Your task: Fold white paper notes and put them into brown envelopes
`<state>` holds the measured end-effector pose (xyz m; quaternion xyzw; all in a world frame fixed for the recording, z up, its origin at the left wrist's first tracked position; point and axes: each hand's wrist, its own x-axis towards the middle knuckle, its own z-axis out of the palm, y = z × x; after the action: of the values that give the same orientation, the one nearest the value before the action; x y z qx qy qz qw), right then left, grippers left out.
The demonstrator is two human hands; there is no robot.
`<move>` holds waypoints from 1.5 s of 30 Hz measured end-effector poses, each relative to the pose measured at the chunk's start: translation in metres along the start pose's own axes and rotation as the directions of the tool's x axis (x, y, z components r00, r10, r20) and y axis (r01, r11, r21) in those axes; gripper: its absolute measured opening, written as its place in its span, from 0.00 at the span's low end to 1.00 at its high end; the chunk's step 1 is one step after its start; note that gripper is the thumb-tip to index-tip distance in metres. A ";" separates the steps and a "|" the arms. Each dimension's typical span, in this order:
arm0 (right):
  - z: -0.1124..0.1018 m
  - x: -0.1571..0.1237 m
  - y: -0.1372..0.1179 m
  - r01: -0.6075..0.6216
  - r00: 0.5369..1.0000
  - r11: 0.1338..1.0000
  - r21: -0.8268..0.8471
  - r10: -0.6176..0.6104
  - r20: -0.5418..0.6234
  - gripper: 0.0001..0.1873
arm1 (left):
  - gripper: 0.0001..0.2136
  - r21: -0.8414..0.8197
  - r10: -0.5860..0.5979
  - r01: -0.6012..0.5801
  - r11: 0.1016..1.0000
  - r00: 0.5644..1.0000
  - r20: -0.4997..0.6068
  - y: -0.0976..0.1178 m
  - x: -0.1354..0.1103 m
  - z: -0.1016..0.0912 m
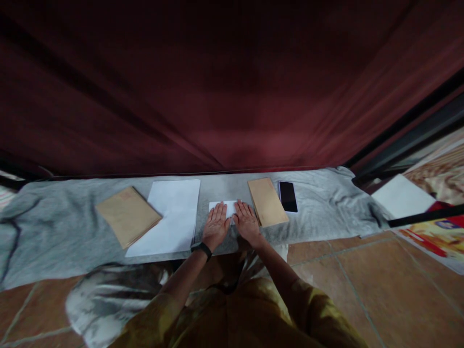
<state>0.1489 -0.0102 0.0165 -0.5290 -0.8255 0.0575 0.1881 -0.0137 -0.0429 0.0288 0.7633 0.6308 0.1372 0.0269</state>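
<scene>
A small white folded paper (229, 209) lies on the grey cloth (224, 186) in front of me. My left hand (216, 226) rests flat on its left part, fingers stretched out and pointing away from me. On the right part, my right hand (247, 223) lies flat in the same way. The two thumbs come close together over the paper's middle. Much of the paper is hidden under both hands. Just right of my right hand sits a stack of brown envelopes (268, 202). Large white sheets (174, 217) lie left of my left hand.
Another brown envelope stack (127, 216) overlaps the white sheets on the left. A phone (288, 196) with a dark screen lies beyond the right stack. A dark red curtain (232, 106) hangs behind the cloth. At far right are a white sheet (402, 195) and a dark metal frame (406, 130).
</scene>
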 end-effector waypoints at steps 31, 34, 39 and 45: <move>0.003 0.004 0.003 -0.038 0.998 0.999 0.027 0.040 -0.041 0.30 | 0.27 -0.085 -0.312 0.305 0.948 0.946 -0.085 -0.009 -0.031 -0.004; 0.003 0.004 0.004 -0.037 0.999 0.999 0.015 0.038 -0.033 0.30 | 0.26 -0.123 -0.331 0.316 0.941 0.935 -0.125 -0.009 -0.033 -0.005; 0.002 0.003 0.002 -0.048 0.999 0.999 0.012 0.048 -0.020 0.30 | 0.27 -0.233 -0.379 0.341 0.911 0.915 -0.140 -0.003 -0.027 -0.016; 0.001 0.004 0.001 -0.049 0.999 0.999 0.012 0.050 -0.012 0.30 | 0.25 -0.650 -0.682 0.565 0.509 0.725 0.097 -0.009 -0.002 -0.033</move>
<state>0.1478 -0.0063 0.0165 -0.5486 -0.8107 0.0637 0.1945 -0.0309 -0.0476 0.0578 0.4111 0.7762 0.3889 0.2779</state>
